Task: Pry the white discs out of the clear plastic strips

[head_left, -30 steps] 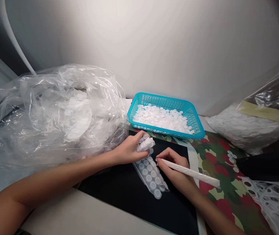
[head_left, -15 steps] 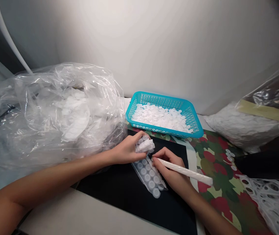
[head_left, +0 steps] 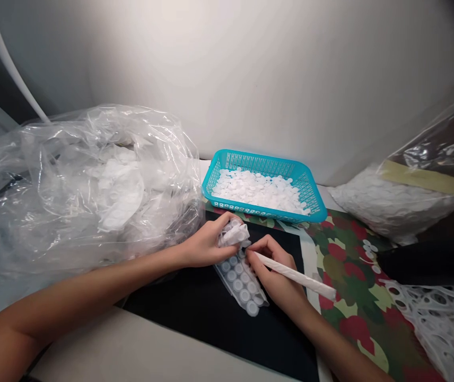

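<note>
Gripping is done by the left hand [head_left: 207, 245], curled nearly shut around the rolled end of a white plastic strip of round cups [head_left: 239, 281]; a white paper roll [head_left: 294, 273] is pinched by the right hand [head_left: 270, 270], its tip just beside the strip. Unrolling could be caused by a slackened grip. White discs [head_left: 254, 191] are heaped in a teal plastic basket [head_left: 251, 159], beside a clear plastic bag [head_left: 71, 159].
</note>
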### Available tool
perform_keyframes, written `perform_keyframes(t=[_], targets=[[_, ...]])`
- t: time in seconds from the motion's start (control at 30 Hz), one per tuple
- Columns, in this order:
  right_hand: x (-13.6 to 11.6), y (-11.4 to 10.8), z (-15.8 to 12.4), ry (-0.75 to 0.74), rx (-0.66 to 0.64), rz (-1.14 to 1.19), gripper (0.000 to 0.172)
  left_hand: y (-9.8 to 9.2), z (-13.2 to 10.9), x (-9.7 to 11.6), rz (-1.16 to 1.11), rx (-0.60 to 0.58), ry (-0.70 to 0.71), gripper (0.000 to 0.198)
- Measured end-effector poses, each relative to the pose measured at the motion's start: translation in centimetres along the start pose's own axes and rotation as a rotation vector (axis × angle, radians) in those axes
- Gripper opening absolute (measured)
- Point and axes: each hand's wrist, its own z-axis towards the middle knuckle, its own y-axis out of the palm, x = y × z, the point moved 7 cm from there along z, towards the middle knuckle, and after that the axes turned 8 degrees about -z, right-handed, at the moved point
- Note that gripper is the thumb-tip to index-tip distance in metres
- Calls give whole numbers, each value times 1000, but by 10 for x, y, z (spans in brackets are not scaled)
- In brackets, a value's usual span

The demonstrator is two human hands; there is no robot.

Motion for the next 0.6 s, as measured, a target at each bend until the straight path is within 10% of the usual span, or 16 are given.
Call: perform_keyframes(t=[0.6], targets=[[8,-14,-4,28,98,197,15,-4,2,-1,100,-9,-32,7]])
